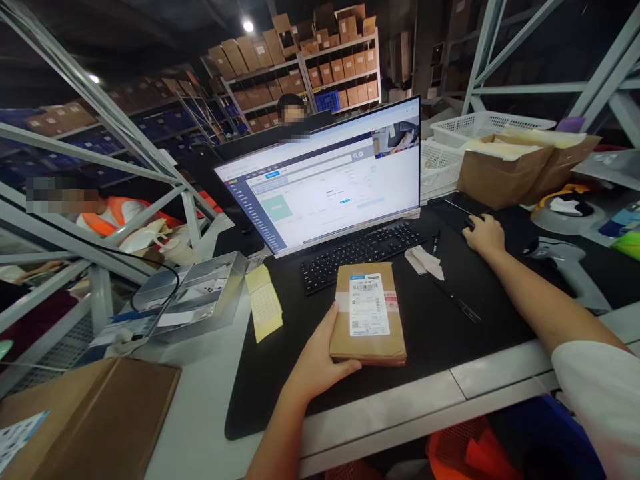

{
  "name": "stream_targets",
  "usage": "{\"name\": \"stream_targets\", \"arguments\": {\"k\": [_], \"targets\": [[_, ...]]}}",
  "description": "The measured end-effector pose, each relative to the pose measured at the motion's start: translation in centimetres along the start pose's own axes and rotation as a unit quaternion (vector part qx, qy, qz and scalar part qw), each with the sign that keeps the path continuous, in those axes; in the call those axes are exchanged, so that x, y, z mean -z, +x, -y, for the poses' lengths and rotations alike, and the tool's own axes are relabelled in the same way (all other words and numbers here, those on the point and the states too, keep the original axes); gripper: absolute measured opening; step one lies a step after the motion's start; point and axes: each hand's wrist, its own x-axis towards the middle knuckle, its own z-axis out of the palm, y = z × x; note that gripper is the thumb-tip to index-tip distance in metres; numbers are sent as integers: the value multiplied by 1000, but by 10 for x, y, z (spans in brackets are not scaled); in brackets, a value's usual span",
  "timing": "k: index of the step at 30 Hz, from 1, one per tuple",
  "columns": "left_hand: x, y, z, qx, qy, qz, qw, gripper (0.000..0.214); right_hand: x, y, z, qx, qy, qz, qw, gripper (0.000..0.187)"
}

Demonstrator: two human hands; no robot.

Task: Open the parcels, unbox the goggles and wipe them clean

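My left hand (pixel 320 357) grips the left side of a small brown cardboard box (pixel 340 340), thumb along its near edge. A white shipping label (pixel 369 305) with barcodes faces up on it. My right hand (pixel 485 235) is closed over a dark computer mouse (pixel 469 224) on the black desk mat (pixel 430 360), the mouse mostly hidden. Behind the box lies a black keyboard (pixel 360 257), below a lit monitor (pixel 330 187) showing a page with a small pop-up. A crumpled tissue (pixel 424 261) and black pens (pixel 457 300) lie between my hands.
Yellow printed slips (pixel 263 303) and a grey tray of papers (pixel 205 293) are to the left, with a large carton (pixel 90 420) nearer. At right are a barcode scanner (pixel 563 263), a tape roll (pixel 567 210), open cartons (pixel 503 173) and white baskets (pixel 485 127). Two people sit beyond.
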Motion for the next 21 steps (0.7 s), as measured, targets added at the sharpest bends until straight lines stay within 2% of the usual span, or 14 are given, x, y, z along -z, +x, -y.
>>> {"name": "stream_targets", "arguments": {"k": [11, 21], "targets": [[1, -1, 5, -18, 25, -1, 1000, 110, 5, -2, 3, -3, -2, 3, 1000, 53], [0, 1, 7, -42, 20, -17, 999, 109, 13, -6, 7, -3, 3, 15, 1000, 54]]}}
